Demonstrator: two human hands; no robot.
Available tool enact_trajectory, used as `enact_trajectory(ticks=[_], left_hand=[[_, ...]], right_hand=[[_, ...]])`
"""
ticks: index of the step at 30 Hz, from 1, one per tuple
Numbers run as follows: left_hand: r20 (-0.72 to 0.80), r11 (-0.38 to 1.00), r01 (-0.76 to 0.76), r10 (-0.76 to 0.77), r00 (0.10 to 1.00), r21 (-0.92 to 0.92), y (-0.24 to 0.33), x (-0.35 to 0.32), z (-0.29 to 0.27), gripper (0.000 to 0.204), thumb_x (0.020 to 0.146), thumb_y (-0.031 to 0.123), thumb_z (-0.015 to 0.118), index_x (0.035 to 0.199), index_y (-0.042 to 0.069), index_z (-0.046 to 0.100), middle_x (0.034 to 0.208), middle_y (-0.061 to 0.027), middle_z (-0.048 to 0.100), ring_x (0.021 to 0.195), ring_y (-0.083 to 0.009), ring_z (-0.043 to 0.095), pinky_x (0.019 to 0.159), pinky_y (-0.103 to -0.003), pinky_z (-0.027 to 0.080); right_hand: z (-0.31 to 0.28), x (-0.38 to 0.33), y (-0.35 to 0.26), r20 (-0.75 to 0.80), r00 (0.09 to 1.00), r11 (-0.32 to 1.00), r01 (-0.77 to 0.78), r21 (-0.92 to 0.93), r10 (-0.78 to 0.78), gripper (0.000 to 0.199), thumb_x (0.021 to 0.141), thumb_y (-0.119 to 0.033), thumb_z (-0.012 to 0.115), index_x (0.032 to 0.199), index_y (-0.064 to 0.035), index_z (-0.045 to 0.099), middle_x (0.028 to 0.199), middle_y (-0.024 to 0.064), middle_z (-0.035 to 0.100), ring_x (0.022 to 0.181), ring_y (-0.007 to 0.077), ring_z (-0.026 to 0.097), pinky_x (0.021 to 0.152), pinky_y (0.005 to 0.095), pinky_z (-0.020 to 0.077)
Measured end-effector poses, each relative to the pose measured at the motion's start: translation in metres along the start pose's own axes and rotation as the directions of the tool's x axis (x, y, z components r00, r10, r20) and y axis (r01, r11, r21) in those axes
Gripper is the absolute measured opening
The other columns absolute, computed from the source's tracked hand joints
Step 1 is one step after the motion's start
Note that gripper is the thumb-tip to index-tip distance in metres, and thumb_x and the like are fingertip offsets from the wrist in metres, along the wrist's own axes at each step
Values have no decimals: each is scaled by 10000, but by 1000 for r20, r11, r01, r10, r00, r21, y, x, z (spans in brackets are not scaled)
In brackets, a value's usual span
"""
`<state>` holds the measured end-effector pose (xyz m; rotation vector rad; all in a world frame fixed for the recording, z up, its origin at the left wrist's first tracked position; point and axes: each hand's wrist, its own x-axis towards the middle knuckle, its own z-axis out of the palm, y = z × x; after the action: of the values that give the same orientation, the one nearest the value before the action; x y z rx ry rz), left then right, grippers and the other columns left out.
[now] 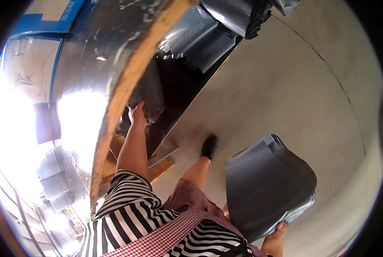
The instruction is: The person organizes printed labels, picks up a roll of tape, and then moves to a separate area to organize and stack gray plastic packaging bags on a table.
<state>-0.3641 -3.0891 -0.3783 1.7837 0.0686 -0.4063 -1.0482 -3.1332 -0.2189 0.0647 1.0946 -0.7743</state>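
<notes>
A thick stack of dark grey plastic bags (268,188) hangs at my right side over the floor. My right hand (278,233) is closed on the stack's lower edge, its fingertips showing there. My left arm reaches down under the tabletop, where my left hand (138,115) grips more dark plastic bags (150,88) on a black lower shelf (178,88). The thumb lies along their near edge; the other fingers are partly hidden.
Further piles of grey plastic bags (191,32) lie at the shelf's far end. The tabletop's wooden edge (131,77) passes close over my left arm. Blue-edged cardboard boxes (31,68) sit on the shiny top. A wooden pallet (159,169) is below; concrete floor (311,98) stretches right.
</notes>
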Motion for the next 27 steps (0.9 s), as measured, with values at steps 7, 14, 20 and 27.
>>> enact_trajectory(ticks=[7, 14, 20, 27], left_hand=[[6, 887, -21, 27, 1000, -461, 39, 15, -78, 326, 922, 191, 652, 1204, 33, 614, 1178, -118, 662, 1084, -305, 650, 980, -456, 531], [-89, 867, 16, -70, 994, -498, 63, -33, -92, 388, 968, 285, 577, 1250, 19, 593, 1237, -142, 656, 1124, -314, 646, 1006, -466, 521], [-34, 869, 40, -65, 997, -494, 33, -60, -140, 412, 981, 309, 548, 1267, 14, 585, 1256, -152, 654, 1139, -317, 645, 1026, -473, 511], [-133, 849, 95, -190, 973, -519, 27, -56, -135, 399, 979, 295, 553, 1257, 12, 595, 1245, -149, 666, 1149, -318, 640, 1029, -499, 503]], right_hand=[[151, 59, -17, 394, 910, 982, -58, -179, 126, 841, 676, -142, 824, 1422, -5, 460, 1314, 147, 620, 1182, 350, 614, 1068, 466, 476], [357, 143, 67, 637, 663, 919, -270, -286, 393, 503, 778, -43, 812, 1234, 31, 613, 1155, 127, 685, 1042, 260, 659, 945, 377, 502], [430, 185, 131, 880, 392, 941, -302, -153, 269, 516, 769, -49, 802, 1245, 10, 613, 1104, 111, 698, 1017, 248, 669, 941, 410, 510], [415, 320, 219, 394, 813, 900, -350, -259, 429, 485, 769, -46, 767, 1225, 30, 623, 1099, 155, 705, 1006, 280, 687, 912, 413, 537]])
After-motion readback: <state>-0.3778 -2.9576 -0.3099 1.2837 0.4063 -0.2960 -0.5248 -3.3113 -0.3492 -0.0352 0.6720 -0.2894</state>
